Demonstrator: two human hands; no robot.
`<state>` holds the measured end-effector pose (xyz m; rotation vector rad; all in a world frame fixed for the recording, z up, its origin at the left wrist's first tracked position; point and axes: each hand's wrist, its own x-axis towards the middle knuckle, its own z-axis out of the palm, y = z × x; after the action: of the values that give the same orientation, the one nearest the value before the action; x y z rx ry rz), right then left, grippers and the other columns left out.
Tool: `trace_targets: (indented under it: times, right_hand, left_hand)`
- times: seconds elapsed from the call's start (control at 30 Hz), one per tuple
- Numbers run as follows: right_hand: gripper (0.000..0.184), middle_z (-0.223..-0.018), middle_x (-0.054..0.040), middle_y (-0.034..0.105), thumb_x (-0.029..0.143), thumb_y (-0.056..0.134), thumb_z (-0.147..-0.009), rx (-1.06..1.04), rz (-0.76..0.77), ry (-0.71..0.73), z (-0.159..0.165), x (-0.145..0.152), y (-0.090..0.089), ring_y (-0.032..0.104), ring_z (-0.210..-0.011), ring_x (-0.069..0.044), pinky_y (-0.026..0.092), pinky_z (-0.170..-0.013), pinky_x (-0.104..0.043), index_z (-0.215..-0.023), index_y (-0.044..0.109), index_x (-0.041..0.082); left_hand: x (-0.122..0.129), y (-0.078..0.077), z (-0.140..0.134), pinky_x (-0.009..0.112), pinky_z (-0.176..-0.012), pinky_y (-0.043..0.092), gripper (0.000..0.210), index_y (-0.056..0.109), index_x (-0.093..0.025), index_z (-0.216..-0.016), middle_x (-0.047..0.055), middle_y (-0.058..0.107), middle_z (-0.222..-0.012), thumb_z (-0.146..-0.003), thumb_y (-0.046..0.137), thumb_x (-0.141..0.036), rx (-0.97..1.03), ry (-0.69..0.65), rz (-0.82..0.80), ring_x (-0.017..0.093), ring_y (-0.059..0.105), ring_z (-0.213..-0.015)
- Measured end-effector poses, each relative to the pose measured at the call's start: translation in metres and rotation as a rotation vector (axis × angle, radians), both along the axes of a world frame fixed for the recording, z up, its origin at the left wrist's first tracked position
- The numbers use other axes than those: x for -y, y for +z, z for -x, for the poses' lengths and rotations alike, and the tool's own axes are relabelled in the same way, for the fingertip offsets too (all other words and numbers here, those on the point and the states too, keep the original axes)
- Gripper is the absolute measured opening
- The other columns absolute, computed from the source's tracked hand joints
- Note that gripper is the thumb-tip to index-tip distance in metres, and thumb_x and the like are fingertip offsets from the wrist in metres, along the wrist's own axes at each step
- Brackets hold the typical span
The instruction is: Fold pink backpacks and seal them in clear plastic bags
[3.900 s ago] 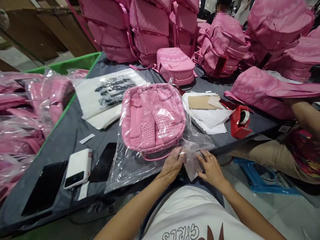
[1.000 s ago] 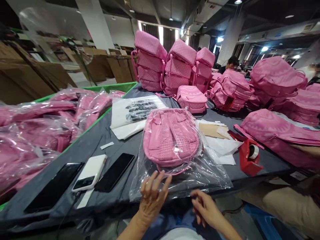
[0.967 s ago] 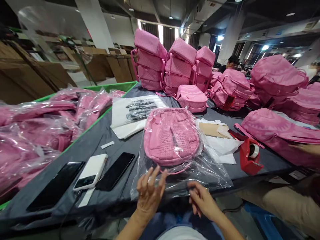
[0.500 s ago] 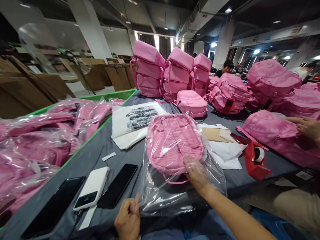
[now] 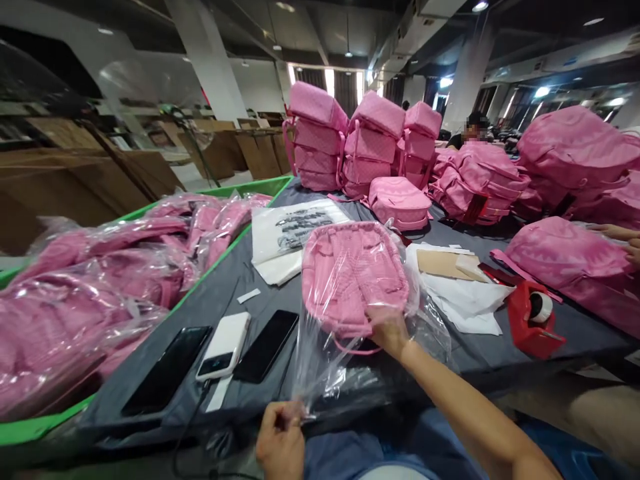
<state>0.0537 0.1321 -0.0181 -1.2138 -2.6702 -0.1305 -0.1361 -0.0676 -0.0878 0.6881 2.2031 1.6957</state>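
Note:
A pink backpack (image 5: 353, 273) lies on the grey-covered table inside a clear plastic bag (image 5: 340, 390), whose mouth faces me. My left hand (image 5: 283, 437) pinches the near left corner of the bag at the table's front edge. At the backpack's lower right edge, my right hand (image 5: 391, 331) is closed on it, with the fingertips partly hidden against the fabric. The backpack's thin handle loop hangs just below, towards me.
Left of the bag lie a black phone (image 5: 267, 345), a white power bank (image 5: 224, 347) and another dark phone (image 5: 167, 370). A green-rimmed bin (image 5: 210, 280) holds bagged pink backpacks. Rightward are papers (image 5: 463, 303), a red tape dispenser (image 5: 533, 323) and a co-worker's hand (image 5: 620, 237).
The view has swung left, so everything sits further right. My left hand still pulls the bag's corner, and the plastic is drawn tighter. My right hand stays at the backpack's lower edge.

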Motion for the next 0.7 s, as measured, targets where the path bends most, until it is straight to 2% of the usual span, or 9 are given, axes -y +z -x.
trace_targets:
  times: [0.07,0.13,0.23,0.33,0.4,0.47,0.6,0.67,0.7]
  right_hand:
    - [0.031,-0.098,-0.0119,0.078,0.013,0.057,-0.093,-0.106,-0.051,0.029,0.002,0.003,-0.008,0.072,-0.089,-0.024,0.056,-0.084,-0.036,-0.120,0.070,0.012]
    - [0.040,-0.119,-0.0126,0.075,0.011,0.055,-0.094,-0.194,-0.110,0.103,0.003,0.008,-0.014,0.070,-0.107,-0.025,0.054,-0.097,-0.039,-0.133,0.065,0.016]
    - [0.038,-0.142,-0.0095,0.065,0.016,0.057,-0.098,-0.212,-0.165,0.226,0.009,0.016,-0.018,0.064,-0.125,-0.025,0.049,-0.108,-0.043,-0.135,0.064,0.025]
    - [0.032,-0.131,-0.0103,0.072,0.022,0.056,-0.102,-0.142,-0.149,0.250,0.028,0.015,-0.014,0.070,-0.112,-0.022,0.054,-0.099,-0.039,-0.133,0.065,0.023]
    - [0.029,-0.122,-0.0123,0.076,0.023,0.056,-0.103,-0.101,-0.109,0.219,0.039,0.010,-0.012,0.073,-0.101,-0.022,0.057,-0.092,-0.037,-0.130,0.066,0.018]
    - [0.029,-0.117,-0.0140,0.077,0.021,0.057,-0.102,-0.127,-0.130,0.204,0.039,0.012,-0.012,0.073,-0.100,-0.023,0.057,-0.092,-0.038,-0.128,0.067,0.015]
    - [0.035,-0.123,-0.0124,0.075,0.015,0.056,-0.098,-0.374,-0.353,0.294,-0.006,0.059,-0.026,0.067,-0.119,-0.023,0.052,-0.106,-0.042,-0.132,0.064,0.016]
    - [0.041,-0.128,-0.0068,0.073,0.012,0.057,-0.097,-0.453,-0.457,0.340,-0.041,0.091,-0.032,0.062,-0.127,-0.020,0.048,-0.113,-0.041,-0.136,0.061,0.023]
    - [0.045,-0.129,-0.0042,0.073,0.011,0.059,-0.095,-0.471,-0.507,0.303,-0.059,0.104,-0.034,0.061,-0.128,-0.019,0.046,-0.115,-0.040,-0.138,0.060,0.027]
  left_hand:
    - [0.006,0.001,0.007,0.028,-0.054,0.046,0.055,0.047,-0.025,-0.064,-0.004,0.057,-0.053,-0.064,0.070,-0.076,0.026,0.077,-0.022,0.016,0.056,-0.049]
    - [0.007,0.001,0.016,0.029,-0.057,0.050,0.056,0.050,-0.025,-0.072,-0.004,0.060,-0.055,-0.064,0.071,-0.077,0.053,0.104,-0.045,0.018,0.061,-0.052]
    - [0.007,0.000,0.023,0.030,-0.059,0.053,0.067,0.062,-0.022,-0.093,-0.002,0.067,-0.061,-0.065,0.065,-0.083,0.093,0.062,0.004,0.020,0.067,-0.055]
    - [0.007,-0.001,0.023,0.031,-0.056,0.053,0.076,0.071,-0.020,-0.109,0.001,0.071,-0.065,-0.072,0.056,-0.085,0.074,-0.006,0.064,0.019,0.064,-0.050]
    - [0.008,-0.001,0.026,0.032,-0.059,0.054,0.075,0.072,-0.019,-0.112,0.002,0.073,-0.067,-0.076,0.053,-0.082,0.059,-0.016,0.077,0.020,0.065,-0.051]
    - [0.010,-0.002,0.036,0.035,-0.063,0.056,0.076,0.072,-0.017,-0.113,0.004,0.076,-0.070,-0.077,0.050,-0.080,0.069,-0.034,0.115,0.024,0.069,-0.057]
    - [0.015,-0.001,0.058,0.038,-0.069,0.054,0.074,0.073,-0.019,-0.120,0.007,0.078,-0.074,-0.082,0.041,-0.074,-0.074,-0.057,0.300,0.032,0.074,-0.077]
    - [0.017,0.002,0.061,0.037,-0.066,0.052,0.071,0.073,-0.022,-0.124,0.008,0.078,-0.078,-0.084,0.042,-0.071,-0.198,-0.031,0.363,0.033,0.073,-0.081]
    - [0.016,0.005,0.060,0.037,-0.066,0.052,0.070,0.073,-0.022,-0.125,0.009,0.079,-0.082,-0.084,0.043,-0.070,-0.249,-0.022,0.363,0.033,0.072,-0.082]
